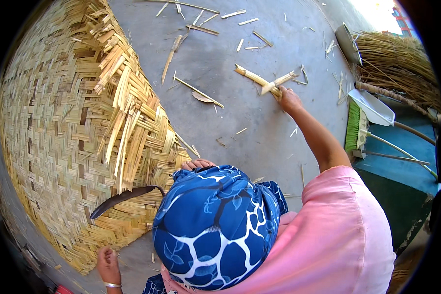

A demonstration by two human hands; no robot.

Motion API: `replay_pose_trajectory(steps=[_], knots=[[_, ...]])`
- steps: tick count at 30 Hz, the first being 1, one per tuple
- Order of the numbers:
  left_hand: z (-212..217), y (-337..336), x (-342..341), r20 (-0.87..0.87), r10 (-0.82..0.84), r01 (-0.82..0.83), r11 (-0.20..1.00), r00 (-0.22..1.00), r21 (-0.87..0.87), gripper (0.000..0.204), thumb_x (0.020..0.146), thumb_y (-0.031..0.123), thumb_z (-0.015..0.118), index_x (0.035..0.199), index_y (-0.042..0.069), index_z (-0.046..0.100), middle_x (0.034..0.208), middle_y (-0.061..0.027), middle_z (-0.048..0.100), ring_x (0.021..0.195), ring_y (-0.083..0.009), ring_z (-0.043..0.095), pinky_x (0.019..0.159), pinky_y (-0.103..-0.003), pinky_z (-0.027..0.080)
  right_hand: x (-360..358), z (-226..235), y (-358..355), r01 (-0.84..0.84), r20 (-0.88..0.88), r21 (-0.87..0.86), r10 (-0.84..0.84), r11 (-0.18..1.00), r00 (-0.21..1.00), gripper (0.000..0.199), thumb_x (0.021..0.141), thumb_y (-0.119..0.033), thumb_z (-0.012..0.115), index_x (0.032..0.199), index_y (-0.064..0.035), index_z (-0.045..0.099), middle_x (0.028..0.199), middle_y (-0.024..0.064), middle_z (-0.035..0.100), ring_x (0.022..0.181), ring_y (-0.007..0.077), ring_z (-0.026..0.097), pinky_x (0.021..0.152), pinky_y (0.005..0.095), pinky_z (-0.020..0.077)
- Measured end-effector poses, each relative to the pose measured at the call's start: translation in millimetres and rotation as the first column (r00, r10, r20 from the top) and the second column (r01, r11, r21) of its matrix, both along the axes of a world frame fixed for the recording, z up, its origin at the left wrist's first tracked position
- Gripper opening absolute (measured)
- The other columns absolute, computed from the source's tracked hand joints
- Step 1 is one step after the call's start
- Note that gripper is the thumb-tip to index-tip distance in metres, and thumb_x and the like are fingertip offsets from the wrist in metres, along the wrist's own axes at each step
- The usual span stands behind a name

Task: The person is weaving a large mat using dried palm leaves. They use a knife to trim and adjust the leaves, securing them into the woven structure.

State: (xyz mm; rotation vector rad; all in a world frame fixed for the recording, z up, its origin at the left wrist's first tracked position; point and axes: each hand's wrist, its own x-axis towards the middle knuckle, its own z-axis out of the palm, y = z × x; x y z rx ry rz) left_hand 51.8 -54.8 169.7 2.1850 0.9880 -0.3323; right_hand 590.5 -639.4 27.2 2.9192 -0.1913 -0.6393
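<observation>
My right hand (290,99) reaches far forward over the grey concrete floor and closes on the near ends of two short split bamboo sticks (254,76) that cross each other. My left hand (108,264), a thin bangle at its wrist, rests low at the near edge of a large woven bamboo mat (59,122), holding nothing. A dark curved knife (125,197) lies on the mat's loose strips, its handle end hidden behind my knee, which is covered in blue patterned cloth (215,225). My toes (197,164) show just beyond the knee.
Bamboo splinters and strips (198,91) are scattered over the floor ahead. At the right stand a green-bristled broom (355,125), a white dustpan (373,107), a metal scoop (348,43) and a heap of dry straw (397,63).
</observation>
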Motion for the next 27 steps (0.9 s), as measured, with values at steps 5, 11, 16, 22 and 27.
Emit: replay_pose_trajectory(steps=[5, 11, 16, 22, 27], knots=[[-31, 24, -29, -0.217, 0.049, -0.073, 0.992, 0.975, -0.101, 0.02, 0.085, 0.003, 0.064, 0.104, -0.001, 0.058, 0.087, -0.0066, 0.063, 0.076, -0.014, 0.058, 0.073, -0.028, 0.049, 5, -5, -12, -0.079, -0.066, 0.081, 0.085, 0.994, 0.994, 0.029, 0.087, -0.025, 0.062, 0.113, -0.0147, 0.062, 0.098, 0.0106, 0.064, 0.092, 0.0301, 0.064, 0.076, 0.0403, 0.0506], [-62, 77, -58, -0.243, 0.158, -0.173, 0.984, 0.957, -0.042, 0.012, 0.088, 0.006, 0.061, 0.099, 0.001, 0.058, 0.084, -0.0033, 0.061, 0.077, -0.0114, 0.057, 0.071, -0.026, 0.048, -15, 41, 26, 0.45, -0.515, 0.556, -0.135, 0.699, 0.847, 0.027, 0.087, -0.031, 0.069, 0.092, -0.0053, 0.065, 0.063, 0.0014, 0.053, 0.049, 0.0112, 0.045, 0.043, 0.0246, 0.0342], [-57, 71, -24, -0.184, 0.105, -0.113, 0.993, 0.977, -0.036, 0.012, 0.091, 0.008, 0.059, 0.101, 0.001, 0.057, 0.086, -0.0018, 0.06, 0.079, -0.0096, 0.056, 0.072, -0.025, 0.047, -22, 64, 89, 0.514, -0.587, 0.714, 0.005, 0.476, 0.81, 0.025, 0.089, -0.032, 0.068, 0.087, -0.0071, 0.064, 0.062, -0.0011, 0.051, 0.046, 0.0053, 0.036, 0.041, 0.0203, 0.0286], [5, 36, 39, 0.03, 0.222, -0.223, 0.974, 0.975, 0.03, 0.019, 0.091, 0.007, 0.06, 0.108, -0.001, 0.058, 0.096, -0.0052, 0.061, 0.085, -0.0117, 0.057, 0.078, -0.026, 0.047, -26, 98, 200, 0.434, -0.52, 0.846, 0.296, 0.311, 0.801, 0.022, 0.088, -0.03, 0.066, 0.085, -0.0078, 0.061, 0.063, -0.004, 0.049, 0.05, 0.0029, 0.039, 0.041, 0.0216, 0.0268], [78, -41, 160, 0.09, -0.426, 0.275, 0.717, 0.9, 0.641, 0.04, 0.086, 0.007, 0.063, 0.124, -0.001, 0.053, 0.114, -0.0159, 0.061, 0.111, -0.0285, 0.056, 0.1, -0.038, 0.039, -51, 142, 311, -0.144, 0.083, 0.989, 0.875, -0.016, 0.477, 0.022, 0.088, -0.026, 0.062, 0.085, -0.0044, 0.059, 0.063, 0.0038, 0.056, 0.053, 0.0212, 0.054, 0.05, 0.0355, 0.0433]])
